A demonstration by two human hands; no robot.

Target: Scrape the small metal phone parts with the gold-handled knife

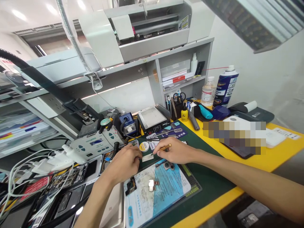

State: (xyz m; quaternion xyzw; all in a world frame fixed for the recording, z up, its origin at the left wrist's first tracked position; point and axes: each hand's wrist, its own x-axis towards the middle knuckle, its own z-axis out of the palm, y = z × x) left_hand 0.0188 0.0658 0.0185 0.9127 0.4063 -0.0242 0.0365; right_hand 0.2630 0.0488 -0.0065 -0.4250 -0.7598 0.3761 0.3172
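Note:
My right hand (172, 150) is closed round a slim gold-coloured tool (165, 147), its end jutting out above the fingers. The tool's tip is too small to make out. Between my hands a small pale flat strip (147, 157) lies at the top edge of the work mat. Curled fingers of my left hand (128, 161) meet the strip's left end, though what they pinch is hidden. Below the hands, a blue and white printed pad (161, 196) bears a small silvery part (151, 185), a dark camera-like module (131, 186) and a grey part with round lenses (169, 165).
Behind the hands stand a round yellow-white tin (143, 146), a heating plate (153, 120) and a yellow bottle (184, 114). Phones, circuit boards and white cables (57, 160) crowd the left. A blue spray can (225, 87) stands right, with a lamp (258, 22) overhead.

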